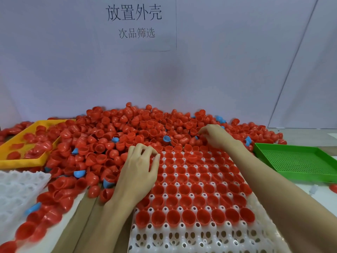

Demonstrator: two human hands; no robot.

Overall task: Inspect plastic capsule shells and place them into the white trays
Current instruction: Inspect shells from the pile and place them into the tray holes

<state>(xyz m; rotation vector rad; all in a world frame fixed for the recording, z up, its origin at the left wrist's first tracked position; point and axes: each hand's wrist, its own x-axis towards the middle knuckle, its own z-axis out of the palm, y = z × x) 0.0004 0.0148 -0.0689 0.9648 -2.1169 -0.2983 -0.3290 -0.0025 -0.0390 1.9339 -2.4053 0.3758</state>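
A big heap of red capsule shells (pixel 127 128) with a few blue ones (pixel 166 139) mixed in covers the table's far side. In front of me lies a white tray (pixel 182 240); most of its cups hold red shells (pixel 187 216) open side up, and the nearest rows are bare. My left hand (pixel 138 172) hovers over the tray's far left corner with bent fingers pointing down; what lies under them is hidden. My right hand (pixel 217 136) reaches into the heap beyond the tray, its curled fingertips pinching a red shell.
A yellow tray (pixel 18 161) with several red shells stands at the left. A second white tray (pixel 18 189) lies near left. A green perforated tray (pixel 291 161) sits at the right. A wall with a printed sign (pixel 135 21) stands behind the heap.
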